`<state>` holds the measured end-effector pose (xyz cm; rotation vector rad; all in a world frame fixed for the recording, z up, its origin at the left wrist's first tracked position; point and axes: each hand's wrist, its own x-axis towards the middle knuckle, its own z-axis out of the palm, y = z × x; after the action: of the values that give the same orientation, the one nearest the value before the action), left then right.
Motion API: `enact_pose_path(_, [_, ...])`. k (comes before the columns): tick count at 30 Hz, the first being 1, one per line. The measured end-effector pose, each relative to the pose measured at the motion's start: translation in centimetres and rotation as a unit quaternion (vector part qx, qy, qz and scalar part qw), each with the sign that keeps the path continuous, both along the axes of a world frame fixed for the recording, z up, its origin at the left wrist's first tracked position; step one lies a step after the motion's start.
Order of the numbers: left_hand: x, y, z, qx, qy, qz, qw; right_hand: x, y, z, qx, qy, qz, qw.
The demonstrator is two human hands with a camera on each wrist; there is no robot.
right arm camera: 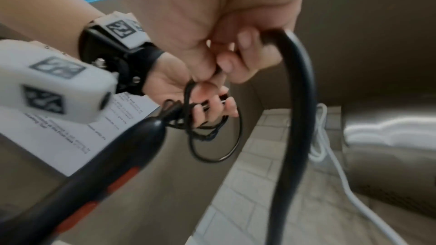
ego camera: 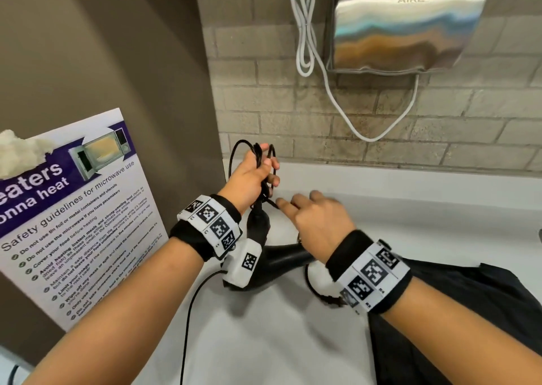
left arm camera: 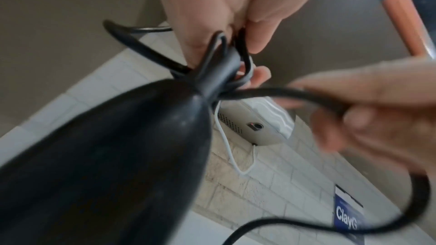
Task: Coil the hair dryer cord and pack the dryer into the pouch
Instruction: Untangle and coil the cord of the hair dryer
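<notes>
**Cord winding at the kitchen counter, mid-wrap**

Kitchen-ish corner with a white counter (ego camera: 410,208), grey brick backsplash and a steel wall-mounted hand dryer (ego camera: 407,24) overhead with its own white cable (ego camera: 305,32) dangling. A microwave safety poster (ego camera: 73,208) leans against the brown wall on the left.

So the left hand (ego camera: 249,176) is up near the back wall with its fingers curled round a bunch of loops of the black cord (ego camera: 234,156), right where the cord leaves the hair dryer (ego camera: 278,261). The dryer hangs below that hand, handle end up, body angled down toward the counter and mostly tucked under both wrists. The right hand (ego camera: 316,220) sits just beside the left, slightly lower and nearer the person, pinching the free run of cord between thumb and fingers; the right wrist view shows that clearly.

What matters for the next wrap, I'd say: the loose cord trails from the right hand down and back toward the person, off the counter's front edge, so the slack lies on the near side while the coil is on the far side. Right hand is the one placed to carry it over.

The black pouch (ego camera: 469,311) lies on the counter to the right, close by, not yet in play. Nothing much blocks the way, though the wall cable hangs not far above the coil.
</notes>
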<state>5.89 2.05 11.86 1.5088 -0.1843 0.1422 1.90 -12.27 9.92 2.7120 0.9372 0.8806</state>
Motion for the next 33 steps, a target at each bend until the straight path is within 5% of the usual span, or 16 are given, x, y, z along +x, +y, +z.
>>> enact_pose_path(6, [-1.0,-0.6,0.6,0.082,0.002,-0.051,0.995,2.2,-1.7,3.6,0.035,-0.127,0.119,0.984])
enact_pose_path(10, [-1.6,-1.4,1.0,0.041,0.050,-0.117,0.991,3.7,-1.5,5.5,0.102,-0.073,0.126,0.984])
enact_pose_path(13, [-1.5,-1.3,0.8,0.008,0.079,-0.220,0.972,5.3,-1.5,7.0,0.194,0.145,0.102,0.965])
enact_pose_path(15, [-1.8,-1.1,0.7,0.001,0.076,-0.246,0.966,6.3,-1.5,6.6,0.262,0.313,0.156,0.899])
enact_pose_path(18, [-1.8,-0.6,0.7,-0.057,0.087,-0.192,0.976,6.8,-1.1,4.9,0.374,0.425,0.174,0.806])
enact_pose_path(20, [-1.4,0.1,0.8,-0.099,0.090,-0.147,0.980,6.5,-1.1,3.8,0.454,0.539,0.220,0.675])
enact_pose_path(22, [-1.1,0.5,1.0,-0.096,0.082,-0.121,0.985,6.4,-1.2,3.1,0.482,0.591,0.256,0.595])
enact_pose_path(25, [-1.0,0.5,1.0,-0.068,0.070,-0.108,0.989,5.7,-0.8,2.6,0.492,0.543,0.250,0.633])
enact_pose_path(33, [-0.9,0.8,-0.4,-0.105,0.102,-0.182,0.972,5.1,0.9,3.0,0.640,0.402,0.168,0.633])
